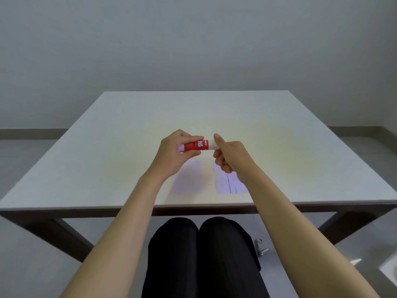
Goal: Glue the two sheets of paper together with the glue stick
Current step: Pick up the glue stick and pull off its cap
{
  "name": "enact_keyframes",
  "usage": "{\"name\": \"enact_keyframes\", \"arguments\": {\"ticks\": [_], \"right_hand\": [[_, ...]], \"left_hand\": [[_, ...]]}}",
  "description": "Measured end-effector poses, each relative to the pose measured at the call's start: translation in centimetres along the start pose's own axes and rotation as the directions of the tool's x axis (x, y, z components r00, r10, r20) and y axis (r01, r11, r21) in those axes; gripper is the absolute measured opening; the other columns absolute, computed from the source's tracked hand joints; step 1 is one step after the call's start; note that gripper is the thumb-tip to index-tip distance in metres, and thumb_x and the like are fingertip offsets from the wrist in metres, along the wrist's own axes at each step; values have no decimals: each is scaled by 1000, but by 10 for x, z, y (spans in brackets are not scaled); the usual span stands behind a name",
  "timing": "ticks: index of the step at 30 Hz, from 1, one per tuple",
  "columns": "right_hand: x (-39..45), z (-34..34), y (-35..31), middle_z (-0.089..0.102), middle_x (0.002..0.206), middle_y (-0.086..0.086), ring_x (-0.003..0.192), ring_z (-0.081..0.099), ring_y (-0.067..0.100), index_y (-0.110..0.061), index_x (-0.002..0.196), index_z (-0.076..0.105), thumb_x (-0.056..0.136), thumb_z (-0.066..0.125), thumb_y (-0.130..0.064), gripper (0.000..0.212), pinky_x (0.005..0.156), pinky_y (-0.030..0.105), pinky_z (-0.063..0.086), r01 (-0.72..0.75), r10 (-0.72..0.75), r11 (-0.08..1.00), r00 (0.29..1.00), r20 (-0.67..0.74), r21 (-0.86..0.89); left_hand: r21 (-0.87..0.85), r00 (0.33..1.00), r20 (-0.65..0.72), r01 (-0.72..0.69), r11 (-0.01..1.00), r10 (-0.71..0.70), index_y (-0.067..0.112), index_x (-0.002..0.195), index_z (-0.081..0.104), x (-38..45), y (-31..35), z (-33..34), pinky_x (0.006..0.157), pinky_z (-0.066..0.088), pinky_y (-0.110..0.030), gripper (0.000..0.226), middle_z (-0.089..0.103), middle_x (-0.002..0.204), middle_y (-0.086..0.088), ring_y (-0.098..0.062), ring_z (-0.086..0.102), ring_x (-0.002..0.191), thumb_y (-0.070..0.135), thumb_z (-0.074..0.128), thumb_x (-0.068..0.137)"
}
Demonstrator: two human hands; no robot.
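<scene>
We hold the glue stick (196, 145) sideways above the table's (107, 136) middle: left hand (174, 151) grips its red body, right hand (227, 155) pinches the white cap; 2 sheets (187, 179) lie below, near the front edge.

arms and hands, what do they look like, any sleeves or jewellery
Both arms are bare up to the frame's bottom edge, with no sleeves in view. The left hand and right hand wear no gloves, and no rings, watch or bracelets show. Nails look short and unpainted, as far as the picture shows.
</scene>
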State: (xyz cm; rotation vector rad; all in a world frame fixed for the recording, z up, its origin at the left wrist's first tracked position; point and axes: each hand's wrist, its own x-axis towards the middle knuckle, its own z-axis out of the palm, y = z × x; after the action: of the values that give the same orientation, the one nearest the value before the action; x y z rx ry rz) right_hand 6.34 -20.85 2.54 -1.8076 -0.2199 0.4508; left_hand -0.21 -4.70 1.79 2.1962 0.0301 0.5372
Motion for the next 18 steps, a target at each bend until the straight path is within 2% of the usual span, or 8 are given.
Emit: {"name": "enact_keyframes", "arguments": {"ticks": [3, 5, 7, 9, 11, 14, 16, 18], "right_hand": [[-4, -5, 0, 51, 59, 1, 39, 43, 10, -8, 80, 61, 94, 53, -35, 32, 44, 21, 36, 99, -110, 988, 990, 87, 118], [-7, -10, -1, 54, 66, 0, 43, 47, 11, -11, 92, 63, 93, 56, -27, 17, 47, 22, 38, 182, -194, 978, 974, 120, 102], [-9, -10, -3, 58, 67, -1, 43, 48, 12, -14, 92, 64, 91, 57, -36, 23, 43, 20, 36, 192, -196, 980, 974, 114, 48], [-9, -7, -3, 57, 55, 0, 38, 43, 12, -12, 80, 63, 87, 56, -52, 41, 37, 18, 32, 134, -135, 991, 990, 32, 6], [-8, -7, -3, 53, 50, 2, 40, 42, 13, -9, 77, 59, 89, 57, -46, 39, 36, 16, 32, 127, -128, 992, 991, -27, -15], [-9, -13, -3, 58, 68, 5, 45, 46, 13, -10, 95, 61, 90, 62, -27, 18, 43, 18, 38, 205, -212, 975, 974, 81, 85], [-10, -16, -2, 62, 76, 5, 43, 47, 12, -15, 106, 62, 88, 63, -35, 27, 44, 20, 38, 213, -223, 972, 969, 108, 101], [-10, -15, 0, 60, 62, 3, 37, 41, 12, -11, 89, 62, 88, 56, -50, 40, 38, 18, 32, 149, -152, 987, 987, 55, 66]], "left_hand": [[-89, 999, -5, 53, 995, -53, 29, 112, 68, -3, 0, 0, 74, 40, -3, 37, 56, 89, 12, 10, 55, 81, 14, 72, 79], [-156, 996, 0, 93, 983, -94, 31, 111, 67, -7, -2, 0, 77, 43, -7, 35, 58, 91, 14, 9, 57, 83, 13, 71, 80], [-175, 994, 4, 104, 979, -105, 32, 110, 67, -11, -2, 2, 78, 43, -7, 35, 59, 92, 14, 9, 57, 84, 13, 71, 81], [-159, 997, 18, 81, 984, -79, 32, 111, 67, -13, 0, 4, 77, 41, -3, 36, 58, 91, 13, 11, 56, 83, 13, 71, 80], [-145, 998, 33, 65, 987, -61, 30, 112, 67, -13, 3, 6, 77, 41, -4, 37, 57, 91, 12, 6, 57, 83, 13, 71, 80], [-178, 996, 23, 84, 981, -81, 26, 113, 68, -13, 8, 5, 75, 49, -13, 35, 58, 93, 7, -5, 61, 79, 11, 70, 81], [-191, 996, 19, 93, 977, -91, 26, 113, 67, -12, 10, 4, 73, 50, -14, 35, 58, 94, 5, -5, 62, 77, 11, 70, 81], [-123, 997, 40, 77, 989, -72, 27, 114, 67, -12, 11, 5, 74, 45, -11, 35, 57, 91, 9, -4, 60, 77, 13, 70, 81]]}}
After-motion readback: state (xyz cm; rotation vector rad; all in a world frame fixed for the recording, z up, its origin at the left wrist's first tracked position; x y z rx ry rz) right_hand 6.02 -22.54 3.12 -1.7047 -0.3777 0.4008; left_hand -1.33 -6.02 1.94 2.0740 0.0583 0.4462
